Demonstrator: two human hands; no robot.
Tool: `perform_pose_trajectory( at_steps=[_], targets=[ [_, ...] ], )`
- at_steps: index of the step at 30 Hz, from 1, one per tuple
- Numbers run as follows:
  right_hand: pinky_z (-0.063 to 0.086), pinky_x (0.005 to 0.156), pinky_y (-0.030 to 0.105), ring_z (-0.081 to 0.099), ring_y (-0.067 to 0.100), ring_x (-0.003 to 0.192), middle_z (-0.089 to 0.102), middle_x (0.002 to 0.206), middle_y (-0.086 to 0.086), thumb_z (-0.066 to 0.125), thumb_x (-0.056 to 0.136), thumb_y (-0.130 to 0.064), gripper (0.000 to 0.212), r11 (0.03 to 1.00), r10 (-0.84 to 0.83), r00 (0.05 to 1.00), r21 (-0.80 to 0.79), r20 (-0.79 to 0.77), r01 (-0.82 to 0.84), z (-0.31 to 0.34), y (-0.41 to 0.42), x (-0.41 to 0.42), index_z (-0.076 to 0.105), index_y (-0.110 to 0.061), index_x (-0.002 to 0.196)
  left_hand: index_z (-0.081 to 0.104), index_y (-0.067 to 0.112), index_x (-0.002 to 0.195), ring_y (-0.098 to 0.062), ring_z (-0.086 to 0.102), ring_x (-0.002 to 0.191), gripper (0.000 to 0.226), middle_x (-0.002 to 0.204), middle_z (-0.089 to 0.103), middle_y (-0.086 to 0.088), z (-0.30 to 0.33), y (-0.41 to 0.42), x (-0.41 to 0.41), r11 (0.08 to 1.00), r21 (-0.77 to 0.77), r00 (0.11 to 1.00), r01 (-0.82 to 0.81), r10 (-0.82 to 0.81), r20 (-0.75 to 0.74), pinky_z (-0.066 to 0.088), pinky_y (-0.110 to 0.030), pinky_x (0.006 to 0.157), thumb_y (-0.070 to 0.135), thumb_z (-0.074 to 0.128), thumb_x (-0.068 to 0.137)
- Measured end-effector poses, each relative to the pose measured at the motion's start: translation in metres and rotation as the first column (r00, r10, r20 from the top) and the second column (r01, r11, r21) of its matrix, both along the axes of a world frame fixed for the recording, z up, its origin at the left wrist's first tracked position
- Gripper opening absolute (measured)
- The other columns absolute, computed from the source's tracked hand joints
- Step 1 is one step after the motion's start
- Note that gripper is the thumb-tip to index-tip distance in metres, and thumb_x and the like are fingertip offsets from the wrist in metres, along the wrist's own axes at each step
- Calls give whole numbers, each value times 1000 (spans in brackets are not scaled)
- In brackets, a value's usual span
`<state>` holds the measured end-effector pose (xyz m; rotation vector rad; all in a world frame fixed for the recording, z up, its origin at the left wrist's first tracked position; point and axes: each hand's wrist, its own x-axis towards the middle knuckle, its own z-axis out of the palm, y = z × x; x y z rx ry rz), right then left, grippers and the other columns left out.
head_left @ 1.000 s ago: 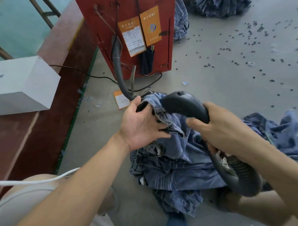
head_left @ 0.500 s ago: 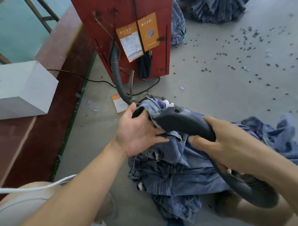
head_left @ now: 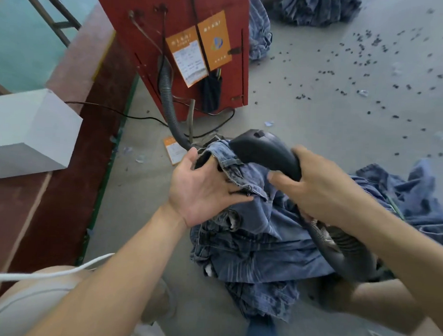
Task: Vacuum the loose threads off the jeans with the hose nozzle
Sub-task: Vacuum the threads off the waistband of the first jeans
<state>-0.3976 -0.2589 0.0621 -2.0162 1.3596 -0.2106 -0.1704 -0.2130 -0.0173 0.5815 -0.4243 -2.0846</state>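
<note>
The right hand (head_left: 322, 189) keeps its grip clenched around the black hose nozzle (head_left: 263, 151), whose tip lies against the raised waistband edge of the jeans (head_left: 258, 219), just ahead of that grip. The left hand (head_left: 204, 190), palm up, pinches the bunched denim between thumb and fingers directly beside the nozzle. Below both grips the remaining denim lies heaped on the floor (head_left: 317, 116), and the ribbed hose (head_left: 343, 250) loops beneath the right wrist.
</note>
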Motion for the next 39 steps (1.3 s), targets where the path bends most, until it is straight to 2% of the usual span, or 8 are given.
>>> perform_pose_trajectory(
  at_steps=[4,17,21,26,29,33,36,39],
  targets=[
    [43,45,20,62,7,50,67,70,-19,59,86,-58,22,996,82,996,34,-39,-81,13,11,-29,53,-38,92,25,20,163,-51,22,152,83,167,27,-20,3,0,2,999,-6,999,-35,35,-24,5,-73,121,73,9,101],
    [35,50,25,58,6,56,61,69,-7,55,87,-62,25,983,183,975,30,-129,-181,-2,18,-10,47,-39,92,18,16,165,-47,18,154,78,168,22,-21,6,-3,2,987,75,989,-145,147,-29,3,-68,124,65,12,104],
    [43,46,29,61,11,49,64,64,-1,64,94,-51,20,1000,-26,995,1,94,26,3,-5,-17,54,-34,96,42,11,156,-48,41,144,72,156,44,-25,5,-5,12,952,134,946,-274,242,215,30,-69,118,60,29,106],
    [46,37,36,59,46,43,63,56,17,68,91,-49,16,972,-224,941,132,252,196,13,-10,-59,57,-39,85,64,-2,124,-29,72,101,25,127,68,-24,-6,-12,10,916,74,681,-394,237,693,64,-45,83,2,60,100],
    [51,41,47,60,42,43,64,56,16,66,91,-46,12,970,-198,964,178,177,167,1,-6,-58,58,-37,91,70,16,114,-21,72,101,20,116,75,-9,-10,-16,7,894,-20,473,-448,256,843,64,-37,75,6,54,105],
    [48,37,30,62,20,38,67,56,2,67,91,-47,20,983,-40,999,179,20,35,-11,1,-52,57,-32,99,67,39,103,1,61,107,22,110,67,23,-5,-18,11,944,-203,134,-261,244,960,49,-20,84,25,51,108],
    [43,37,21,64,19,43,67,61,-6,65,91,-51,14,976,49,998,212,-29,-42,-16,5,-44,54,-43,93,63,46,121,1,59,109,25,120,65,23,-9,-17,14,958,-216,135,-188,243,961,49,-17,87,34,44,110],
    [46,40,22,64,19,42,67,63,-13,63,92,-50,13,960,78,997,271,-27,-68,-23,3,-41,50,-53,90,62,51,106,12,59,100,24,110,65,31,-10,-16,17,949,-200,208,-243,252,945,46,-9,74,35,43,110]
  ],
)
